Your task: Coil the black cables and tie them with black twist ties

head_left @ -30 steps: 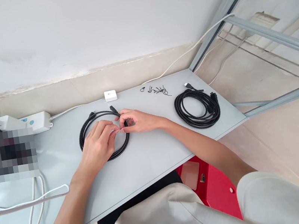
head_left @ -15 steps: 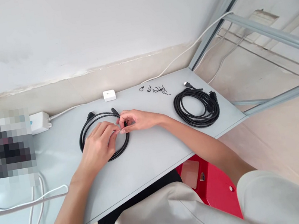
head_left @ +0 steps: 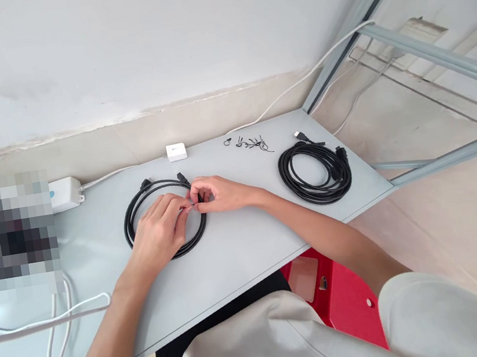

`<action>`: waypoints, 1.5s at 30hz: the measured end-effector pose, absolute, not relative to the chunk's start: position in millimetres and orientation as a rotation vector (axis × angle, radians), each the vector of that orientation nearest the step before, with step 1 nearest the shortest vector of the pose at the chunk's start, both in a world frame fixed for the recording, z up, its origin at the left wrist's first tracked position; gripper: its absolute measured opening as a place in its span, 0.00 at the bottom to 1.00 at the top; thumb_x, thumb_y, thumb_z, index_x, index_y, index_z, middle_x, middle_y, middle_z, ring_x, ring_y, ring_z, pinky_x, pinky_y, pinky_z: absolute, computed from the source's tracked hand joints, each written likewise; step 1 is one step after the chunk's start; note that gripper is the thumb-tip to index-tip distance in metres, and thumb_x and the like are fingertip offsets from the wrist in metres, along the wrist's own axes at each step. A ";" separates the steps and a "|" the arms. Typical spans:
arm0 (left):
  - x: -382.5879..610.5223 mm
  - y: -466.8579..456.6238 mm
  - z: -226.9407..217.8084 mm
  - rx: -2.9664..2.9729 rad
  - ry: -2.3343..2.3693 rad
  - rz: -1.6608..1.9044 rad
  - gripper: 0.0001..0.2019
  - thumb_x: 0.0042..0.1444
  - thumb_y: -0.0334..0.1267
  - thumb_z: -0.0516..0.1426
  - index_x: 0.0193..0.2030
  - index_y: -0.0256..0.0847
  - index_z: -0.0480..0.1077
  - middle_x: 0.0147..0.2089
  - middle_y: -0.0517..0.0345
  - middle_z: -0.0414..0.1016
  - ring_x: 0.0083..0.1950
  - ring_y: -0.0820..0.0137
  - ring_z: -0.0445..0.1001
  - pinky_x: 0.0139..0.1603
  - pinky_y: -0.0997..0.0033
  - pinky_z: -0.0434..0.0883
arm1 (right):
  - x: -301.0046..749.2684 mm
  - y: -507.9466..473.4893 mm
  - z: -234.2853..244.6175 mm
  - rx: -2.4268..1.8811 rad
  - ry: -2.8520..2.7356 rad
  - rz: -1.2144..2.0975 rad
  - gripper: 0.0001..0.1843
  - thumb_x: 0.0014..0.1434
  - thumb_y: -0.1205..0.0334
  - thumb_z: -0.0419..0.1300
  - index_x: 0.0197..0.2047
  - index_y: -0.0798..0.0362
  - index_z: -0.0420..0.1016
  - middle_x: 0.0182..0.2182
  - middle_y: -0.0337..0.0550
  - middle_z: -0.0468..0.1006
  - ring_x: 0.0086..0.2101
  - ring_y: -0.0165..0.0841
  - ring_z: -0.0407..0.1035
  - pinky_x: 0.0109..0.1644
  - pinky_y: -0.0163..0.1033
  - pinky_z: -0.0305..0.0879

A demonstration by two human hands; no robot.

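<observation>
A black cable (head_left: 128,211) lies in a loose coil on the table, its two plug ends at the back of the loop. Over the coil, my left hand (head_left: 160,230) is closed, thumb and forefinger pinched together at the loop's right side. My right hand (head_left: 218,194) meets it fingertip to fingertip, also in a pinch, against the cable. Between the fingertips shows a tiny dark bit of what looks like a thin black twist tie (head_left: 193,204); most of it is hidden. Similar black twist ties (head_left: 255,143) lie scattered toward the back of the table.
A second coiled black cable (head_left: 286,177) lies at the table's right end. A small white box (head_left: 176,152) and a white power strip (head_left: 65,194) stand along the wall. White cords (head_left: 68,317) loop at left. Metal frame bars (head_left: 456,155) border the right side; a red stool (head_left: 352,299) is below.
The view has shifted very slightly. Both hands keep their pinch at the same part of the coil, and a dark bit now shows between the fingertips.
</observation>
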State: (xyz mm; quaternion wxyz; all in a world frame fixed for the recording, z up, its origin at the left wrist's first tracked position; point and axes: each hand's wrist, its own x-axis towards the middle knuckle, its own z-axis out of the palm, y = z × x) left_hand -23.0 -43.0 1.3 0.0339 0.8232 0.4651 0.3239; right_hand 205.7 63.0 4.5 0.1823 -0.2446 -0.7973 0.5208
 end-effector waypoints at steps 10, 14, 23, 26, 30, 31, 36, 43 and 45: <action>-18.1 -42.8 -3.3 2.492 1.404 1.002 0.06 0.78 0.33 0.56 0.53 0.43 0.76 0.50 0.50 0.82 0.50 0.61 0.81 0.51 0.60 0.77 | 203.6 63.5 -1.0 -0.652 -2.374 1.378 0.08 0.73 0.60 0.63 0.45 0.52 0.83 0.47 0.43 0.72 0.41 0.32 0.72 0.51 0.43 0.71; -19.5 -43.6 -3.0 2.475 1.400 1.002 0.07 0.77 0.33 0.57 0.54 0.45 0.77 0.51 0.51 0.83 0.51 0.61 0.82 0.51 0.61 0.77 | 205.6 64.4 4.3 -0.647 -2.403 1.424 0.09 0.73 0.58 0.63 0.45 0.52 0.82 0.47 0.43 0.71 0.42 0.33 0.72 0.51 0.43 0.71; -18.5 -42.2 0.1 2.538 1.445 1.031 0.05 0.77 0.33 0.58 0.53 0.44 0.76 0.50 0.54 0.83 0.50 0.62 0.81 0.50 0.62 0.77 | 206.9 68.8 7.9 -0.632 -2.375 1.478 0.06 0.72 0.62 0.62 0.44 0.52 0.80 0.47 0.42 0.75 0.43 0.34 0.70 0.51 0.42 0.68; -18.3 -42.6 0.0 2.538 1.460 1.004 0.05 0.78 0.33 0.57 0.53 0.44 0.75 0.51 0.53 0.82 0.51 0.61 0.81 0.50 0.62 0.77 | 207.8 69.3 8.7 -0.622 -2.384 1.482 0.07 0.72 0.64 0.60 0.44 0.52 0.80 0.46 0.42 0.76 0.44 0.35 0.71 0.52 0.42 0.68; -17.7 -43.2 -0.6 2.563 1.472 0.983 0.06 0.79 0.33 0.55 0.53 0.44 0.73 0.50 0.52 0.81 0.50 0.62 0.81 0.49 0.62 0.76 | 209.5 69.4 10.5 -0.603 -2.395 1.505 0.05 0.72 0.63 0.61 0.45 0.52 0.79 0.48 0.43 0.76 0.46 0.35 0.72 0.53 0.42 0.69; -17.6 -43.1 -0.8 2.575 1.477 0.979 0.06 0.79 0.33 0.55 0.53 0.44 0.73 0.50 0.52 0.81 0.49 0.62 0.81 0.48 0.61 0.76 | 210.0 69.6 10.9 -0.597 -2.400 1.504 0.06 0.73 0.63 0.61 0.45 0.52 0.79 0.47 0.43 0.76 0.46 0.35 0.72 0.53 0.42 0.69; -17.1 -42.0 -1.2 2.623 1.491 0.967 0.06 0.79 0.33 0.53 0.53 0.44 0.72 0.50 0.51 0.81 0.47 0.61 0.81 0.48 0.61 0.75 | 211.6 70.7 11.8 -0.550 -2.412 1.514 0.06 0.74 0.63 0.59 0.45 0.52 0.78 0.47 0.44 0.76 0.46 0.35 0.72 0.53 0.42 0.68; -15.6 -42.8 3.5 2.592 1.481 1.002 0.06 0.79 0.33 0.54 0.53 0.44 0.72 0.50 0.50 0.80 0.47 0.61 0.81 0.49 0.61 0.75 | 212.8 71.1 10.7 -0.523 -2.369 1.582 0.06 0.76 0.61 0.58 0.47 0.51 0.76 0.48 0.43 0.82 0.46 0.35 0.72 0.51 0.41 0.67; -15.7 -43.3 5.1 2.558 1.498 1.029 0.04 0.79 0.35 0.55 0.53 0.44 0.72 0.50 0.52 0.80 0.47 0.62 0.81 0.49 0.62 0.75 | 212.6 71.5 9.7 -0.529 -2.341 1.625 0.07 0.76 0.59 0.58 0.48 0.51 0.76 0.47 0.43 0.84 0.45 0.34 0.73 0.52 0.41 0.68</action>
